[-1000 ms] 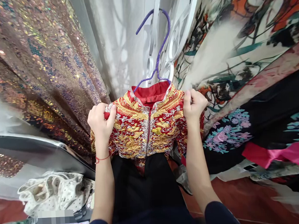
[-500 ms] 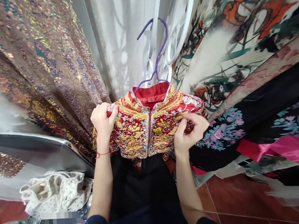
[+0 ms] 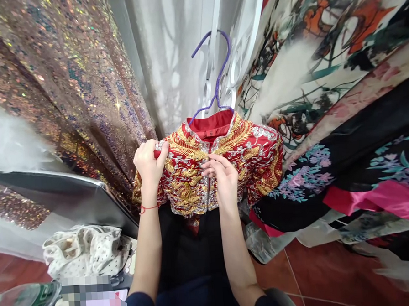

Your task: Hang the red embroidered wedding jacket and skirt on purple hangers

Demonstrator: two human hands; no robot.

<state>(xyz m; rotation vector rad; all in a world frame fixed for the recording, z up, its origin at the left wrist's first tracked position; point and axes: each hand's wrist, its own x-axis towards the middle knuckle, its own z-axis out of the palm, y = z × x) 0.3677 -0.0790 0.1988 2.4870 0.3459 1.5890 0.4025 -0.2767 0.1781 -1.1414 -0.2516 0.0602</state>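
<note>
A small red jacket (image 3: 256, 157) with gold and silver embroidery hangs on a purple hanger (image 3: 217, 74) in front of me. My left hand (image 3: 150, 162) is closed on the jacket's left shoulder, a red string round its wrist. My right hand (image 3: 222, 177) rests at the middle of the jacket's front, fingers pinched at the silver-trimmed closing just below the collar. Below the jacket hangs black cloth (image 3: 192, 254).
Sequined brown fabric (image 3: 56, 78) hangs at the left, sheer white curtain (image 3: 172, 59) behind, and printed floral garments (image 3: 332, 100) at the right. A grey slanted board (image 3: 56, 197), a dotted white bag (image 3: 82, 250) and a plastic bottle (image 3: 20, 297) lie lower left. Red tile floor (image 3: 327, 279) shows lower right.
My right hand left the jacket's right shoulder and moved across to the middle of its front. The left hand kept its hold on the left shoulder.
</note>
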